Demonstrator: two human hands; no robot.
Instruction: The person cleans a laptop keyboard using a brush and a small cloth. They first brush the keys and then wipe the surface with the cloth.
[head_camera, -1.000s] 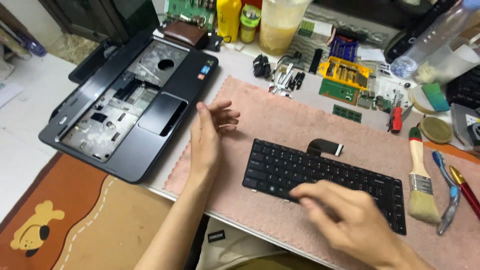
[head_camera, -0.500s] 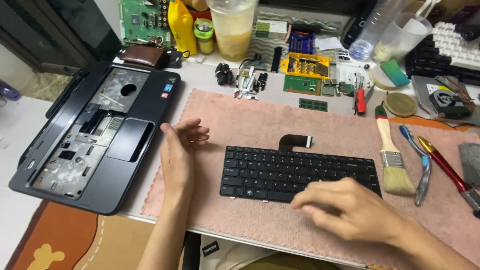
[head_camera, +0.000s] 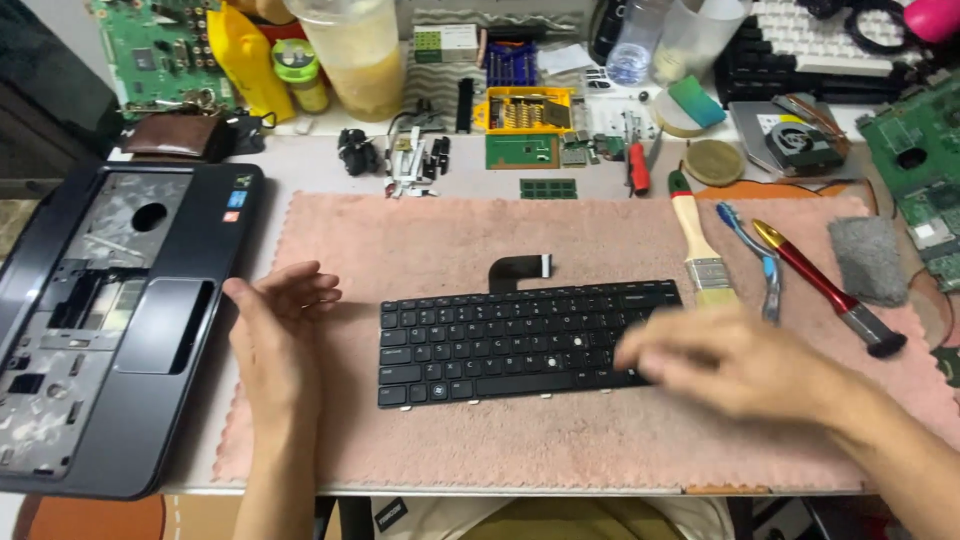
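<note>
A black laptop keyboard (head_camera: 500, 335) with a short ribbon cable lies flat on a pink cloth mat (head_camera: 430, 240). My right hand (head_camera: 730, 360), blurred by motion, hovers over the keyboard's right end with its fingers spread, holding nothing. My left hand (head_camera: 275, 335) is held edge-up over the mat just left of the keyboard, its fingers apart and empty. A dark laptop palmrest shell (head_camera: 95, 320) with its keyboard bay bare lies at the far left.
A paintbrush (head_camera: 695, 245), a blue tool (head_camera: 755, 255) and a red-and-gold pen-like tool (head_camera: 825, 285) lie right of the keyboard beside a grey pad (head_camera: 870, 258). Circuit boards, a screwdriver bit case (head_camera: 525, 108), jars and cups crowd the back edge.
My right hand has moved up from the mat's near edge onto the keyboard's right end. The left hand stays beside the keyboard. The view has shifted right.
</note>
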